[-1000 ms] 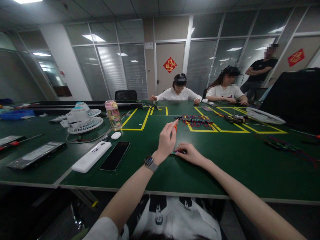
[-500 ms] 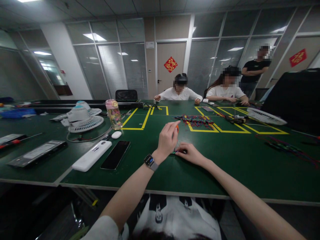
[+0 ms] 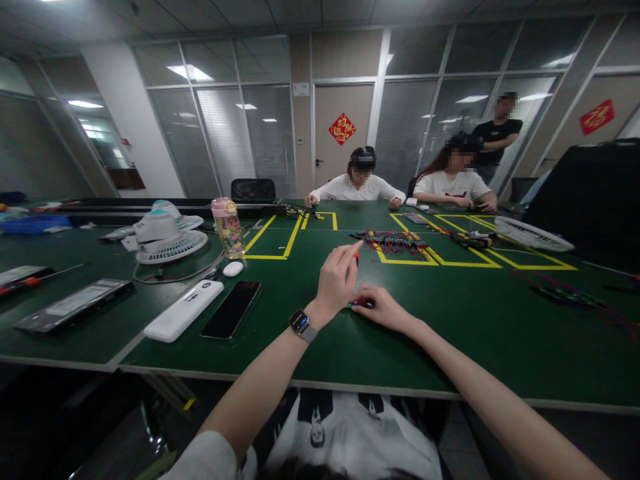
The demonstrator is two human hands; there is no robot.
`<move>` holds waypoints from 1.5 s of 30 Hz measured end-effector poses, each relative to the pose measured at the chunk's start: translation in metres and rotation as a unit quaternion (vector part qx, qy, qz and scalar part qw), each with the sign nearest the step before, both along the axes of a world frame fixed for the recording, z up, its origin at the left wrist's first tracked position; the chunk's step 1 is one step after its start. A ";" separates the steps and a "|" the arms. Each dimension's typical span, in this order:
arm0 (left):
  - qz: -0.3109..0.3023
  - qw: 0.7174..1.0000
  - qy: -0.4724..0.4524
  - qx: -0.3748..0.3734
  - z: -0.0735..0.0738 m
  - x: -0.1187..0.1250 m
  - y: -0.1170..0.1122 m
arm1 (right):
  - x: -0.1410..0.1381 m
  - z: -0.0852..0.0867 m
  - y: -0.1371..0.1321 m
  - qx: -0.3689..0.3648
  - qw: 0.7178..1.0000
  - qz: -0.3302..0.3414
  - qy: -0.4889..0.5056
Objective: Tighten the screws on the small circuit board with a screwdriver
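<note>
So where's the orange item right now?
In the head view, just right of centre, the orange item is in the left hand, partly hidden, above the right hand.

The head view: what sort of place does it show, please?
Probably an office used partly as an electronics workroom: a large green table, a cluster of wired parts on it, and glass partitions behind.

Orange tool (image 3: 357, 256) — in left hand (image 3: 335, 277)
</note>
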State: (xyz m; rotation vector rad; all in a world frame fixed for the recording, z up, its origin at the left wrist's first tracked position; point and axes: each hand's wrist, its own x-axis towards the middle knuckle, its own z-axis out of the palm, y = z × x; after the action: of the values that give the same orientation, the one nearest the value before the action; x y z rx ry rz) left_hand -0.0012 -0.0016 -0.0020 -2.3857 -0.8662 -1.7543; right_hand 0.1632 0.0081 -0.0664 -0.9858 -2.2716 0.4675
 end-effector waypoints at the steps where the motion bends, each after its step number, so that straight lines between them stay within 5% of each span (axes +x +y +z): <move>1: -0.005 1.000 -0.001 -0.002 0.000 0.000 0.000 | 0.000 0.000 0.000 0.000 1.000 0.000 0.000; 8: 0.037 0.999 -0.035 -0.004 0.000 0.000 0.002 | -0.001 0.003 -0.003 0.001 1.000 -0.007 -0.003; 15: -0.011 1.000 -0.013 -0.020 0.000 0.000 0.001 | -0.001 0.001 -0.001 0.000 1.000 -0.002 0.001; 22: 0.034 0.999 -0.035 -0.018 0.000 0.000 0.001 | -0.001 0.004 -0.003 -0.009 1.000 -0.008 -0.002; 30: -0.031 0.999 -0.027 -0.031 0.001 0.001 0.001 | -0.001 0.006 -0.003 -0.005 1.000 -0.003 -0.009; 37: 0.031 0.998 -0.046 -0.013 -0.001 0.001 0.001 | -0.002 0.007 -0.004 -0.009 1.000 -0.007 -0.007; 45: -0.034 0.999 -0.013 -0.036 0.001 0.001 0.001 | -0.001 0.004 -0.002 -0.003 1.000 -0.001 -0.009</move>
State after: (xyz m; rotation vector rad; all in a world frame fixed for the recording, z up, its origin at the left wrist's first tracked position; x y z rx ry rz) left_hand -0.0005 -0.0002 -0.0012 -2.4707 -0.8747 -1.8132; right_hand 0.1623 0.0063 -0.0625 -0.9992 -2.2870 0.4657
